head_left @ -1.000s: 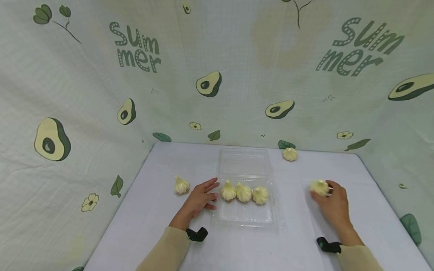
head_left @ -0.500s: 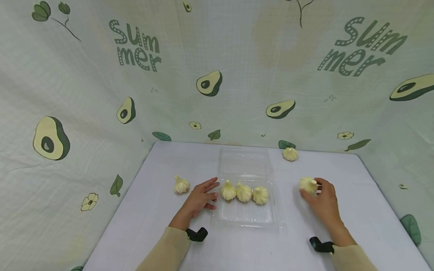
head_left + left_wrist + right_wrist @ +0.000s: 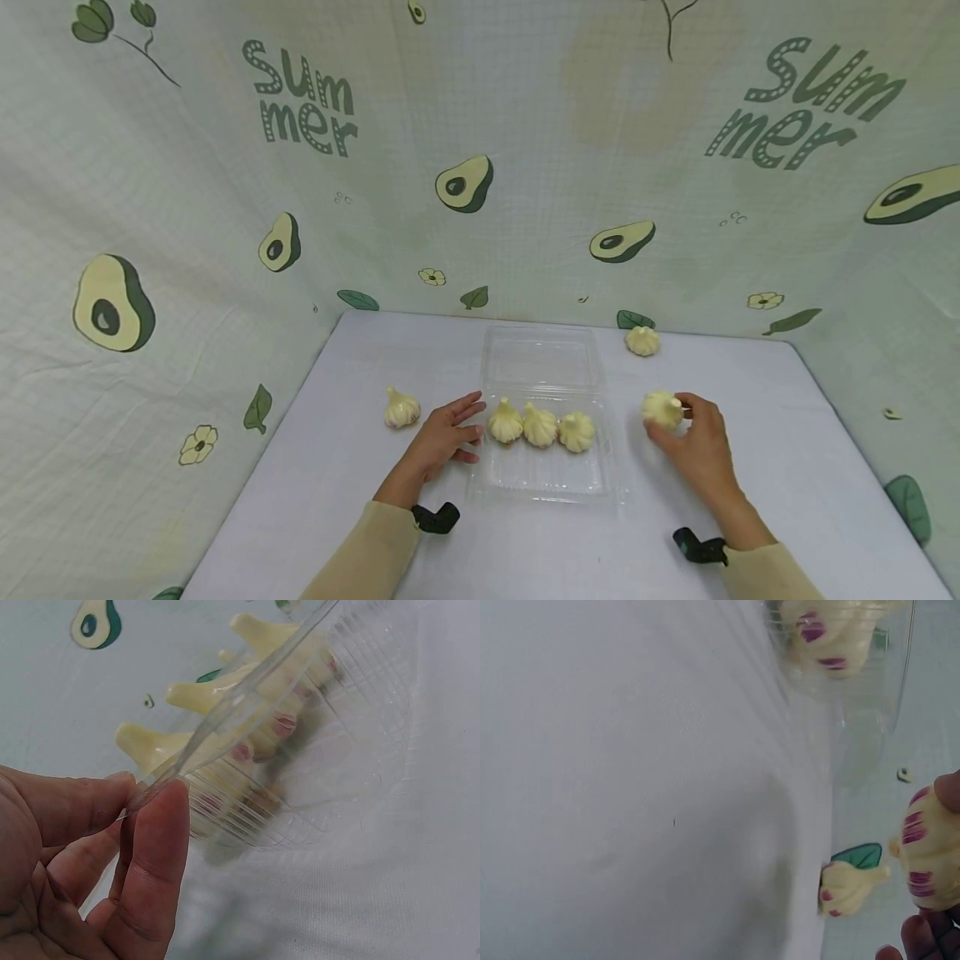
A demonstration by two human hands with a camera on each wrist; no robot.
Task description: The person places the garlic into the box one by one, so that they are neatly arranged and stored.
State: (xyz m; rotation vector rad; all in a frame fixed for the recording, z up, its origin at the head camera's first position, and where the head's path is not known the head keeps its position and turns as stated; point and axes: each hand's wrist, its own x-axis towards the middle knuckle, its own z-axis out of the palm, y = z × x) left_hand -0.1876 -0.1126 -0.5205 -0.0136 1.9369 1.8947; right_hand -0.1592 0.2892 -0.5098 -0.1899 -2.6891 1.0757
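Observation:
A clear plastic clamshell box [image 3: 540, 479] lies with its lid [image 3: 542, 358] folded back, and three garlic bulbs [image 3: 540, 426] sit in a row inside its base. My left hand [image 3: 444, 437] pinches the box's left rim between thumb and fingers, as the left wrist view shows closely. To the right of the box, my right hand [image 3: 699, 442] holds another garlic bulb [image 3: 662, 410] above the table by its thumb and fingertips. Purple streaks mark that held bulb [image 3: 922, 847] in the right wrist view, where only part of the hand shows.
One loose garlic bulb [image 3: 402, 408] rests on the white table [image 3: 330, 500] left of the box. Another bulb [image 3: 642, 341] sits near the back edge, behind the right hand. A printed cloth [image 3: 525, 125] hangs around the table's back and sides.
My right hand has carried its garlic bulb leftward, closer to the box. The left hand stays at the box's rim, and the other bulbs have not moved.

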